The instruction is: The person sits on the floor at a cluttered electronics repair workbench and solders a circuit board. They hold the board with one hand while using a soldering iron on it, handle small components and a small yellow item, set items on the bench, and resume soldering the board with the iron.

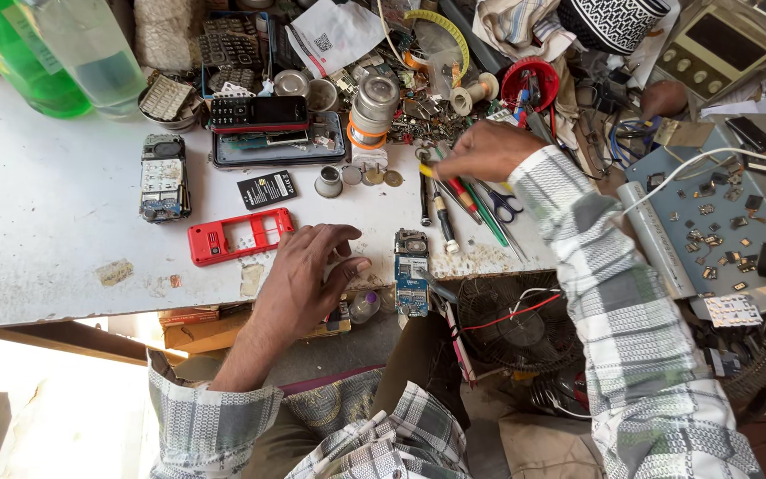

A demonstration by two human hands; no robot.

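Right hand point(487, 151), upper centre, gripping screwdrivers point(465, 197). Left hand point(305, 273) spread flat on white counter point(55, 231), beside blue circuit board point(411, 273).

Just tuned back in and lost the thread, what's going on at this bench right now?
A person in a checked shirt sits at a cluttered white worktable strewn with phone parts. The left hand rests near the table's front edge, between a red phone frame and a bare blue circuit board. The right hand reaches into a cluster of screwdrivers and scissors, fingers closing around a yellow-tipped tool; whether it is fully gripped is unclear. A black battery lies apart behind the frame.
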